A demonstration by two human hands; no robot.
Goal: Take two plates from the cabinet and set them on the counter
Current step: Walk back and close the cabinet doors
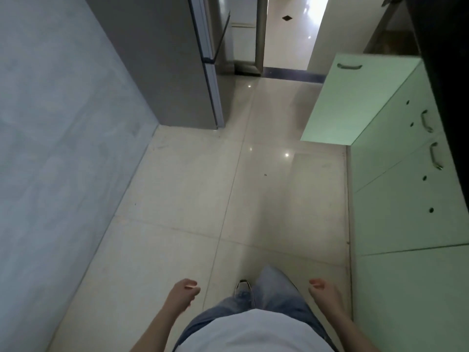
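Bare and empty, both of my hands hang low at the bottom of the view, fingers loosely curled with nothing in either grip. My left hand [183, 293] floats over the pale floor tiles [177, 199]; my right hand [322, 290] hangs just beside the front of the pale green cabinet [406, 212] without touching it. Between them I see my white shirt [253, 331], blue jeans [274, 293] and the toe of one shoe [243, 288]; the other foot is hidden under my leg, and both forearms are cut off by the lower edge.

Along my right, the closed cabinet fronts show metal handles [435, 156] and small dark holes. Farther ahead, one cabinet door [355, 102] stands swung out over the floor, but its open side faces away, so I cannot see inside. No plates are visible anywhere; I cannot tell where they sit. Above the cabinet runs a dark tabletop edge [446, 72], mostly cropped by the right side, its surface out of sight.

On my left rises a grey wall [63, 135], then a tall grey fridge [165, 72] whose top is cut off. Beyond it, a doorway [291, 34] opens onto glossy, glare-washed floor, too bright to make out detail.
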